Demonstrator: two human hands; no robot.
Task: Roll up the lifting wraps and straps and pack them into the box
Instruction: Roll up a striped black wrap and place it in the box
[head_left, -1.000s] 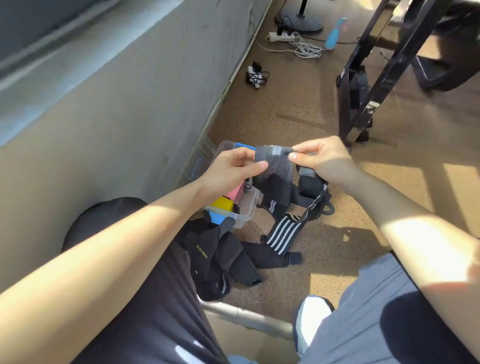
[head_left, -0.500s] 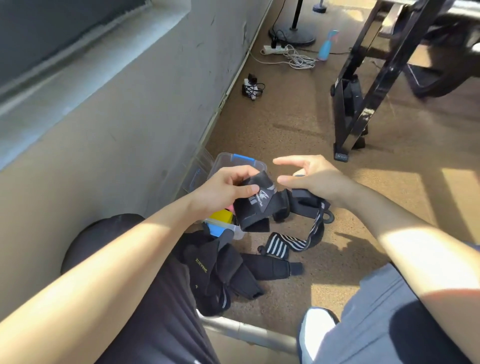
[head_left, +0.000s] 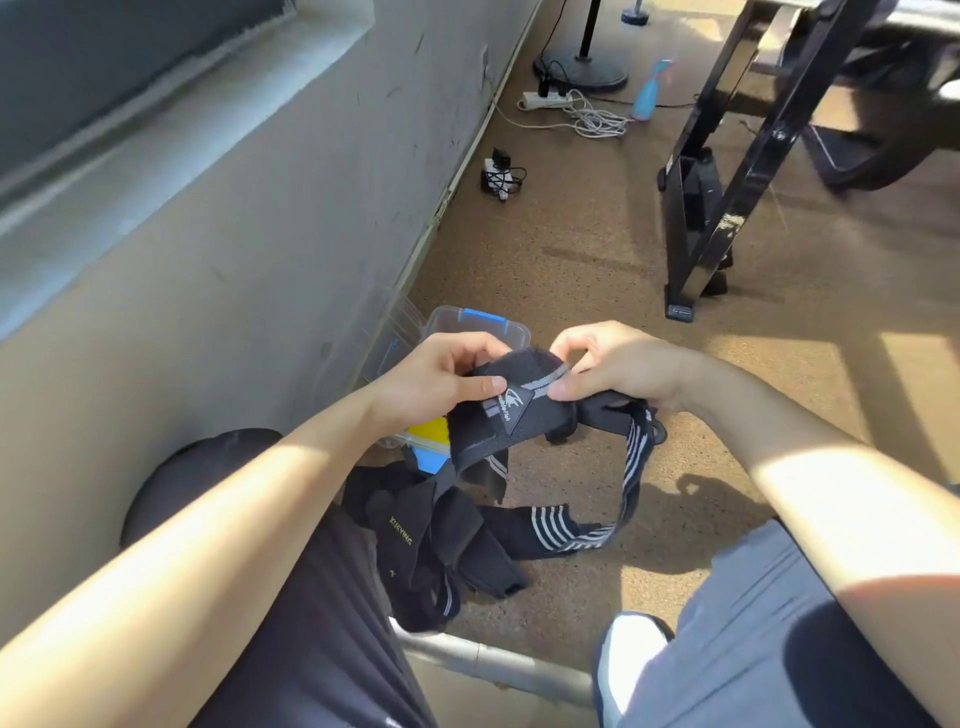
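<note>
By the wall sits the box (head_left: 441, 319). Above it our left hand (head_left: 441, 379) and right hand (head_left: 618, 364) pinch one black wrap (head_left: 514, 410), seemingly barely rolled, while other straps (head_left: 441, 540) lie loose on the floor, unpacked.

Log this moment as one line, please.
left hand: pinches wrap | right hand: pinches wrap | step: roll-up | box: open, on floor | other wraps: piled on floor

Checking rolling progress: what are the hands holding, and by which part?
The black wrap, at its top end: left hand pinches the left edge, right hand the right edge.
</note>
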